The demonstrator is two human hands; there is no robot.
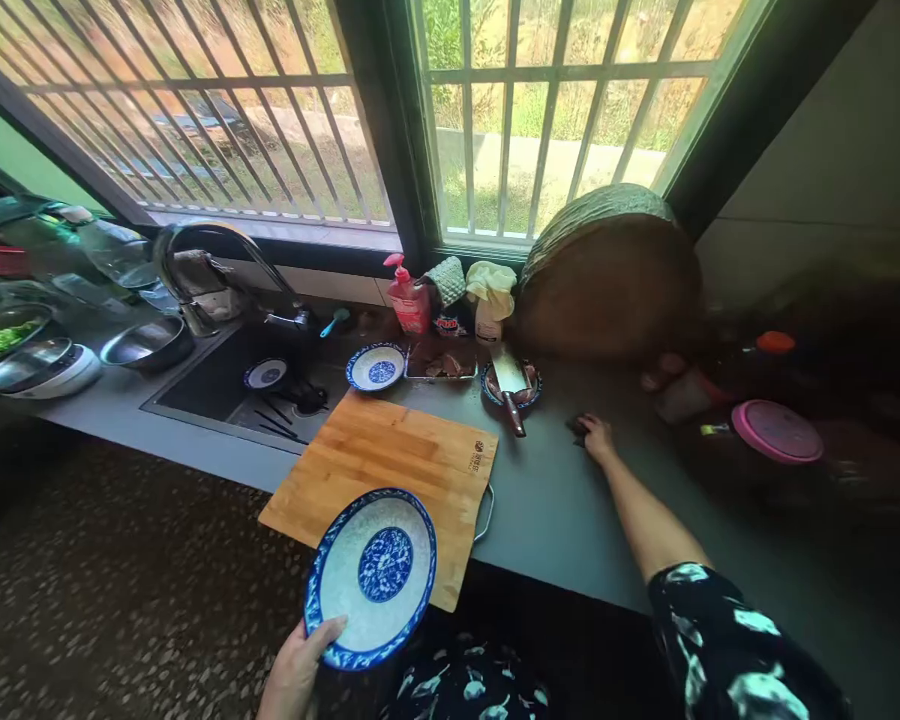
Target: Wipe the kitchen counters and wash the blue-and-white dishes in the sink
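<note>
"Blue-and-white floral plate (375, 600): where is it held?"
"At lower centre of the frame, its rim pinched by the left hand (296, 660)."
"And the right hand (598, 438)?"
"Right of centre, a dark item (576, 429) is touched; its grip cannot be told."

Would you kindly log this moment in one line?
left hand: holds blue-rimmed plate | right hand: at dark item on countertop | cleaver: lies across dish

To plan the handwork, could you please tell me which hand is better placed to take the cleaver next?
Likely the right hand: it is nearer the cleaver, though apparently touching a dark item, while the left hand holds a plate.
</note>
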